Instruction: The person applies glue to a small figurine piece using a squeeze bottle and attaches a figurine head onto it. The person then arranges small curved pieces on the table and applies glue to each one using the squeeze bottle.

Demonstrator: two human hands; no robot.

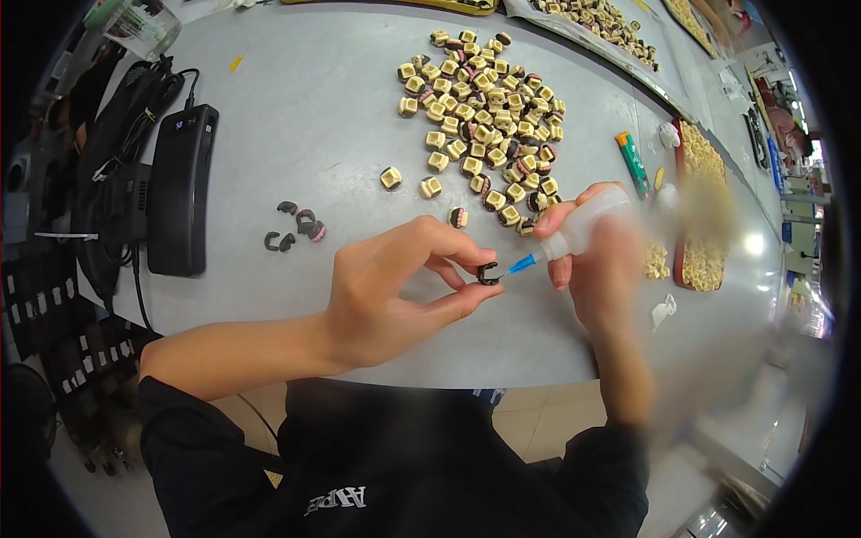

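Observation:
Between thumb and fingertips, my left hand point(395, 278) pinches a small black C-shaped piece point(487, 273). My right hand point(603, 260) is wrapped round a translucent squeeze bottle point(587, 220) with a blue needle tip point(521, 264). That tip points left and reaches right up to the black piece; whether it touches is too small to tell. Several loose black curved pieces point(285, 240) lie on the table to the left. Beyond my hands spreads a heap of small cream-coloured pieces point(489, 117), many with black and pink parts on them.
A black power bank point(182, 190) with cables lies on the left of the grey table point(296, 117). On the right are a green tube-like object point(632, 164) and a red-rimmed tray point(679, 224) of cream pieces. Another tray point(619, 63) stands at the back right.

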